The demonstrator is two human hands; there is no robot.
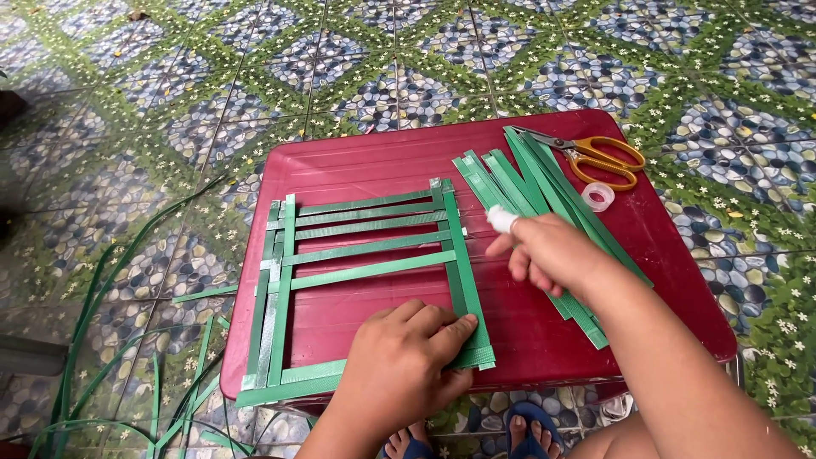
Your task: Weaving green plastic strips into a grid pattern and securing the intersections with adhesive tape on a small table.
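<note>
We're mid-weave on the green strip lattice (365,280), which lies flat on the red surface (527,340), left of centre and running down to the near edge. It has two vertical bundles, one toward the left edge, one near the middle, with five or so horizontal strips crossing between them and a wider strip along the near edge.

Left hand (399,361): flat, palm down, fingers spread, pressing the lattice's near-right corner onto the surface. No grip as such, it's a hold-down.

Right hand (552,255): raised just right of the lattice, fingers curled narrow around a small white thing (501,219) at the tips. Could be a tape piece or a glue stick, we can't tell which.

Loose green strips (527,204) are fanned toward the far-right corner, under and beyond the right hand. Orange-handled scissors (595,157) sit at the far-right corner, with a clear tape roll (598,196) just nearside of them. More strips (127,340) lie on the tiled floor (255,85) off the left edge.

Our read: this is the fixing step, securing a joint on the right vertical bundle. The next move calls for bringing the white item down onto a crossing while the left hand keeps the corner pinned so the strips don't slide out of square.
</note>
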